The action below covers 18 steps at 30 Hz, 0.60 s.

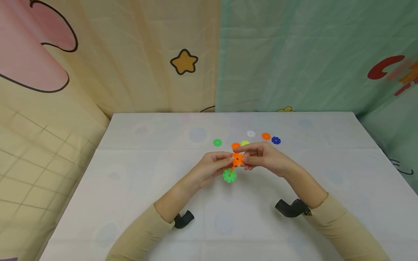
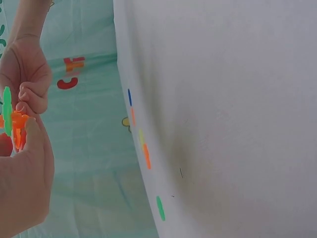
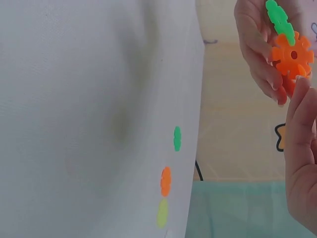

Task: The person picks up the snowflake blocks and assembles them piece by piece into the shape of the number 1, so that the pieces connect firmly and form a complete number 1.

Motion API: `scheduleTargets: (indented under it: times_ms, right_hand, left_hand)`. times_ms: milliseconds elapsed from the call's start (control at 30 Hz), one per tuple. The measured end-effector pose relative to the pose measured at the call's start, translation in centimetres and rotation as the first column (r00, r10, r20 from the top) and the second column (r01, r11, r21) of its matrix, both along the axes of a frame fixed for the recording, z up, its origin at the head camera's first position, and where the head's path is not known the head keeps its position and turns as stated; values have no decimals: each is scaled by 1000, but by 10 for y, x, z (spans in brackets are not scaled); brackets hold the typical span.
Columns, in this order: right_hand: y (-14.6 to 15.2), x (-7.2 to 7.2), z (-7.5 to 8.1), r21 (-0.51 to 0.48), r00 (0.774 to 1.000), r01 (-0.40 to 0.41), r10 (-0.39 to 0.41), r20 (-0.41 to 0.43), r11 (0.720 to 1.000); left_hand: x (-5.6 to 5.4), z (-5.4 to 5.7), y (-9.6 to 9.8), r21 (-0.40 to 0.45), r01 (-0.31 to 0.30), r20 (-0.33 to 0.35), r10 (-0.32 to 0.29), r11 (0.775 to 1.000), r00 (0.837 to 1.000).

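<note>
Left hand and right hand pinched orange pieces — green disc apparently joined, seating hidden by fingers — six loose discs lay unjoined.

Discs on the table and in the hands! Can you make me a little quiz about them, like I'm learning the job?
1. In the head view, what colour is the disc farthest right on the table?
A white
B blue
C green

2. True or false: the left hand lies flat on the table.

3. How many orange discs lie loose on the table?

Key:
1. B, blue.
2. False: it holds the orange piece above the table.
3. Two.
</note>
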State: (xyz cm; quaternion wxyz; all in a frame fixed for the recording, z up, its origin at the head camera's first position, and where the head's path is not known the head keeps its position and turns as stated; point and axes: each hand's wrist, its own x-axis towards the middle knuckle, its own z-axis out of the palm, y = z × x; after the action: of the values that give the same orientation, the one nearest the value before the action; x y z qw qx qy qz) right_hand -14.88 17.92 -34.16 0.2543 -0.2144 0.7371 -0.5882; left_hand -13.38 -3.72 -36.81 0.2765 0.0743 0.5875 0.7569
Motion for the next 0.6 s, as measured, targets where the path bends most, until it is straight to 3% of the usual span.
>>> scheduleTargets:
  times_ms: [600]
  right_hand:
    - [-1, -2, -9, -27, 1000, 0, 1, 21, 1000]
  left_hand:
    - [1, 0, 2, -20, 7, -5, -7, 1000, 1000]
